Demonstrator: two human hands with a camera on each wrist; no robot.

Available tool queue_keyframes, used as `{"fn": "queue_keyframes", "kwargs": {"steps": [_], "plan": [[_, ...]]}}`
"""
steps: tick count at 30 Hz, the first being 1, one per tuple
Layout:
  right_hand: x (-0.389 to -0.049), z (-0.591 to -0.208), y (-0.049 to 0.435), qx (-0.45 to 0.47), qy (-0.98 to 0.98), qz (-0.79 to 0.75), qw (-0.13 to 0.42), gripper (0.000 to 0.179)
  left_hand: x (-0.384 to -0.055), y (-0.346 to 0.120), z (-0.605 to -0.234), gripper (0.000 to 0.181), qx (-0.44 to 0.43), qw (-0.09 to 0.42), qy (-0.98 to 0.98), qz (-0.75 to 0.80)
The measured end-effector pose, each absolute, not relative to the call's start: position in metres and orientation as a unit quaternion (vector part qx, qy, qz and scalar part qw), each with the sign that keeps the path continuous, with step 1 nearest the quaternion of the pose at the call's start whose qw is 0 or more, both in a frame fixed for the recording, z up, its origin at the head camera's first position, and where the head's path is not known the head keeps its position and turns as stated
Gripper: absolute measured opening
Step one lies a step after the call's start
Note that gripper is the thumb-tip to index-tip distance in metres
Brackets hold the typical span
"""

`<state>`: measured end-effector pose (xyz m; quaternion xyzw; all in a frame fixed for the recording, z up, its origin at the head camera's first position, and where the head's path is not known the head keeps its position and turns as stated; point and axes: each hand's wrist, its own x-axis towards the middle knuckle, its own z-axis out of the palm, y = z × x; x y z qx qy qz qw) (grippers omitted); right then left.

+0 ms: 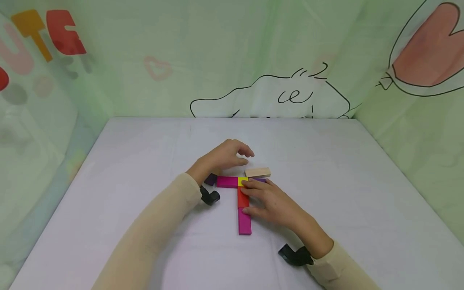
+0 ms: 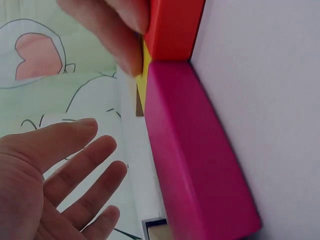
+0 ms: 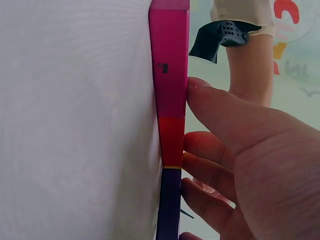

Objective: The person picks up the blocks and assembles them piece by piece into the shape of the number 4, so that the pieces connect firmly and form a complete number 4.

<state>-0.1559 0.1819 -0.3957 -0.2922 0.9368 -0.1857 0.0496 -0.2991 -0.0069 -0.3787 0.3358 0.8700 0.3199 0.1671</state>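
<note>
Wooden blocks lie in a T on the white table. Its crossbar holds a magenta block (image 1: 227, 182), a yellow block (image 1: 241, 181) and a purple block (image 1: 260, 180) partly under the right hand. The stem is a red block (image 1: 242, 199) and a second magenta block (image 1: 244, 224). My right hand (image 1: 273, 203) rests its fingertips along the tops of these blocks, thumb on the lower magenta one. Beyond the crossbar, my left hand (image 1: 226, 156) hovers with relaxed, spread fingers and holds nothing; in its wrist view the palm (image 2: 20, 195) is bare.
A plain wood block (image 1: 258, 172) lies just behind the crossbar's right part. Another dark block (image 1: 211, 179) sits beside the left wrist, partly hidden by it. Black wrist cameras (image 1: 296, 255) hang under both sleeves. A printed green curtain (image 1: 163, 48) stands behind the table.
</note>
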Motion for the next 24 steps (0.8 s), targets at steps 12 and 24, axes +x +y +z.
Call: {"fn": "queue_keyframes", "kwargs": {"steps": [12,24], "plan": [[-0.157,-0.398,0.183,-0.295,0.936,-0.185,0.053,0.060,-0.289,0.015,-0.386,0.029,0.335,0.196,0.862,0.325],[-0.157,-0.399,0.184,-0.311,0.930,-0.191,0.033,0.059,-0.287,0.027,-0.395,0.028,0.374,0.175,0.867,0.280]]}}
